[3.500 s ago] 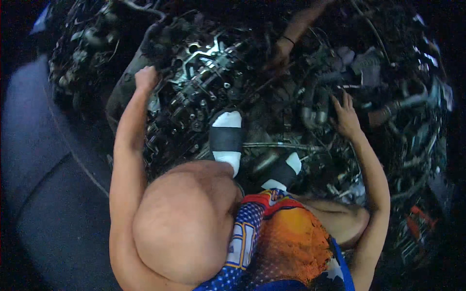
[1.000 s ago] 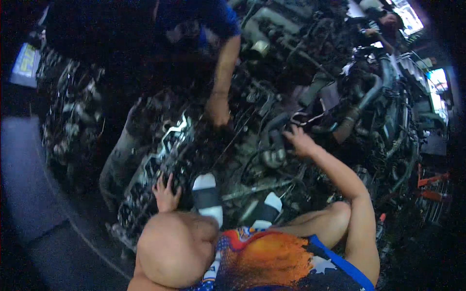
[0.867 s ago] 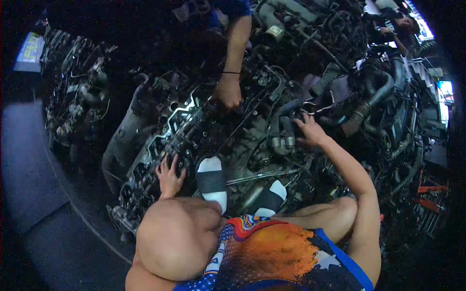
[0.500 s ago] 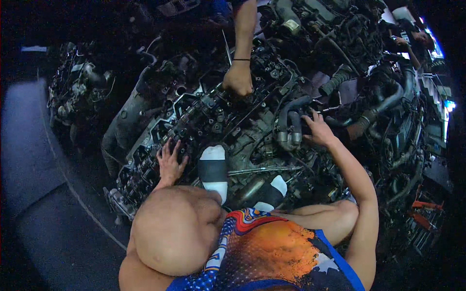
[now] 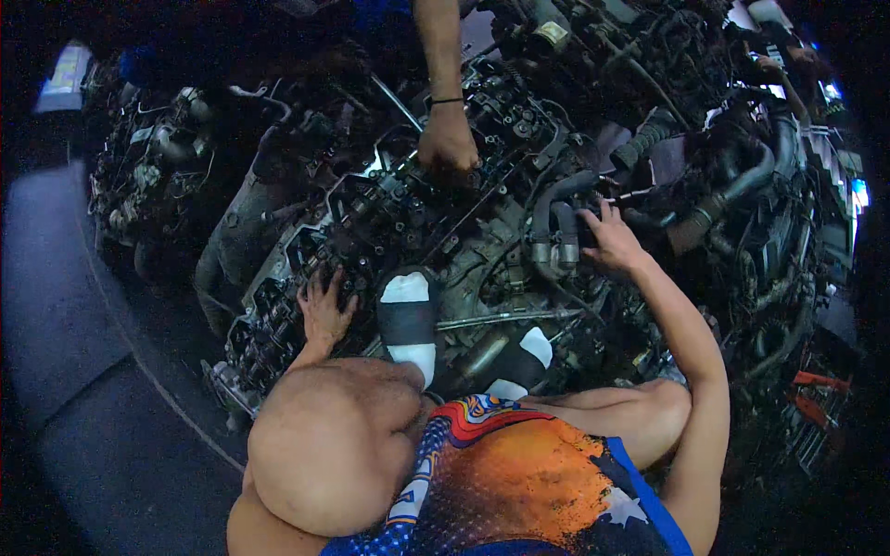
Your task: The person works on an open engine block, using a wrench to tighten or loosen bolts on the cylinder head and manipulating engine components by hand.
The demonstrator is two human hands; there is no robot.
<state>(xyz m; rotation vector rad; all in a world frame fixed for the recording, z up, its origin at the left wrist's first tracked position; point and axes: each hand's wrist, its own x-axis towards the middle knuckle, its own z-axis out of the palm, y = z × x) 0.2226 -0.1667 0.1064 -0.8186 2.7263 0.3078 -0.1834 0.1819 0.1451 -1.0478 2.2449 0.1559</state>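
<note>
My left hand (image 5: 324,308) rests with fingers spread on the dark top of an engine (image 5: 408,199), beside my sandalled left foot. My right hand (image 5: 614,239) lies with its fingers apart next to a bent metal pipe (image 5: 556,208) and hoses on the engine's right side. Neither holds anything I can see. Across from me, another person's hand (image 5: 450,139), with a dark band at the wrist, is closed low over the engine's top; what it grips is hidden. A long metal rod (image 5: 397,100) slants beside that wrist.
My feet in sandals (image 5: 408,310) stand on the engine parts, near a long metal bar (image 5: 505,320). More engines (image 5: 153,176) crowd the left and far right. Thick black hoses (image 5: 737,190) run along the right. Orange-handled tools (image 5: 816,403) lie at the lower right.
The other person's hand and arm have shifted slightly left, and the rod beside it has swung lower and left. My hands have stayed nearly still.
</note>
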